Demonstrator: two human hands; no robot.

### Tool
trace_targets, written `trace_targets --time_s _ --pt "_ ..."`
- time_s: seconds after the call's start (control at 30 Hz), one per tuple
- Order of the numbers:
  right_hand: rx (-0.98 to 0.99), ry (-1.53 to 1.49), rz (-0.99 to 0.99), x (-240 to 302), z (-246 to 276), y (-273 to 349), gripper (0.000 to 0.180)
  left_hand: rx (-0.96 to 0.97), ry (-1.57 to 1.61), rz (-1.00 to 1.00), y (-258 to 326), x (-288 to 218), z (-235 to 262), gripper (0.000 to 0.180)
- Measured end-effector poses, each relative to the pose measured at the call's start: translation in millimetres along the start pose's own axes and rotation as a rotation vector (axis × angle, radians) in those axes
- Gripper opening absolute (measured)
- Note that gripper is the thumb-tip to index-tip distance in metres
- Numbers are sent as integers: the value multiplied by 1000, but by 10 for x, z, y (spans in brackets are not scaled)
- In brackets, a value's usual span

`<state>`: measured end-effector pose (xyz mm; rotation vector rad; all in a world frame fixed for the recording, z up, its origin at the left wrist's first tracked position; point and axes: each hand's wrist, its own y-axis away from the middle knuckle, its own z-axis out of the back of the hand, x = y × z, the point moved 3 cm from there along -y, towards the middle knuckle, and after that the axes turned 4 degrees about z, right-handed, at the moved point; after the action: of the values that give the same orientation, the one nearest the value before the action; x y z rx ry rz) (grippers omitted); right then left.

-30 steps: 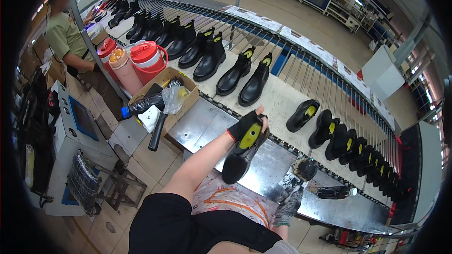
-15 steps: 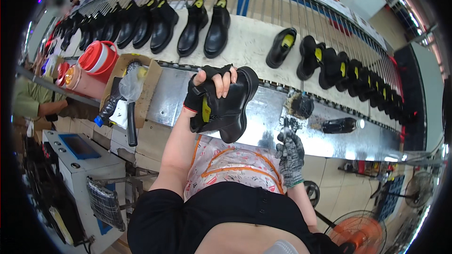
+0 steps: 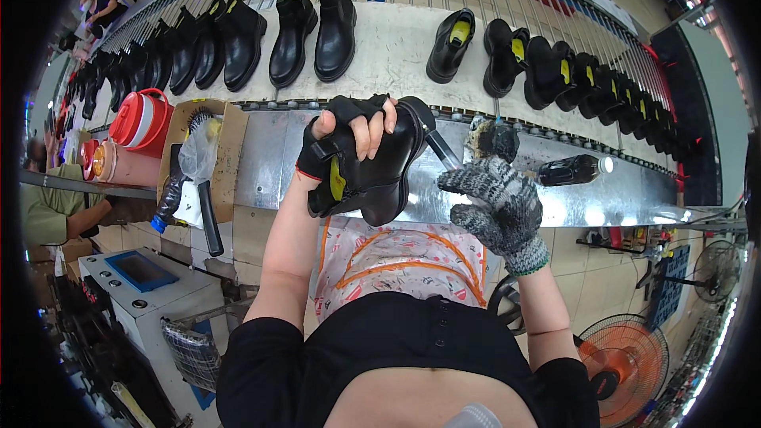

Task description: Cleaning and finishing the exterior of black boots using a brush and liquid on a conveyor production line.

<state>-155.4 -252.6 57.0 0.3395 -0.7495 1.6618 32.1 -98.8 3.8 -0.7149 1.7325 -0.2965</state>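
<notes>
My left hand (image 3: 353, 131), in a black fingerless glove, grips a black ankle boot (image 3: 376, 170) above the metal bench. The boot is tilted, its yellow-lined opening toward my left wrist and its sole edge to the right. Knitted grey-and-white glove covers my right hand (image 3: 503, 202), whose fingers close round a brush (image 3: 445, 152) with a shiny metal band. The dark tip of the brush meets the boot's sole edge. Beyond the right hand sits a black-stained pot (image 3: 495, 141), and a dark bottle with a white cap (image 3: 575, 170) lies to its right.
Black boots (image 3: 337, 28) stand in rows along a pale conveyor (image 3: 388, 55) beyond the bench. On the left are a cardboard box (image 3: 230, 139) with a black-handled brush and a red-lidded jug (image 3: 143, 123). An orange fan (image 3: 622, 368) stands low right; another person works far left.
My right hand has risen from the bench's near edge and brought the brush against the boot's sole edge. The boot stays in my left hand; the whole view has shifted slightly.
</notes>
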Motion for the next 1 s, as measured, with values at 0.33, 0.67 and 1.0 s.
trace_targets --time_s 0.33,0.67,1.0 --pt "22 34 -21 -59 -69 -24 36 2 -1 24 -2 13 -15 75" --pt "31 30 4 -29 -32 -89 27 -20 -20 36 -8 0 -37 76" --pt "-131 163 182 -322 -447 -149 22 -36 77 -59 114 33 300 74"
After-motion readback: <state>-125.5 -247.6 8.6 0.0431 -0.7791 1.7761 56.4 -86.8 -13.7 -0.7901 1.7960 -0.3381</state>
